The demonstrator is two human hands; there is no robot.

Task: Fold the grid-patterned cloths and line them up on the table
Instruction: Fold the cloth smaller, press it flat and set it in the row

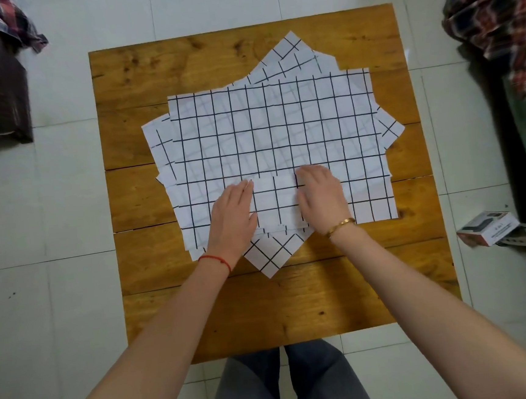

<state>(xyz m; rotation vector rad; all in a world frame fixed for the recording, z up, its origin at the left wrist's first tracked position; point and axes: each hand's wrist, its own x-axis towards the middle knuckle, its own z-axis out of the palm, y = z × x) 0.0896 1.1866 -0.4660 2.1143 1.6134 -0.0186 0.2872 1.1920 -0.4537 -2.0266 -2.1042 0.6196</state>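
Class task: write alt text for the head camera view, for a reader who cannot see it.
Both hands, left and right, press flat on the top grid-patterned cloth of an unfolded, skewed stack of cloths on a wooden table. White floor tiles surround the table.

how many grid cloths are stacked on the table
At least 3: top cloth lying square under both hands, a diagonal one poking out near, another peeking far. More may be hidden.

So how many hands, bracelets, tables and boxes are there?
Hands: 2, the left hand and the right hand
Bracelets: 2, a red string bracelet and a gold bracelet
Tables: 1, the wooden table
Boxes: 1, the box
Total: 6
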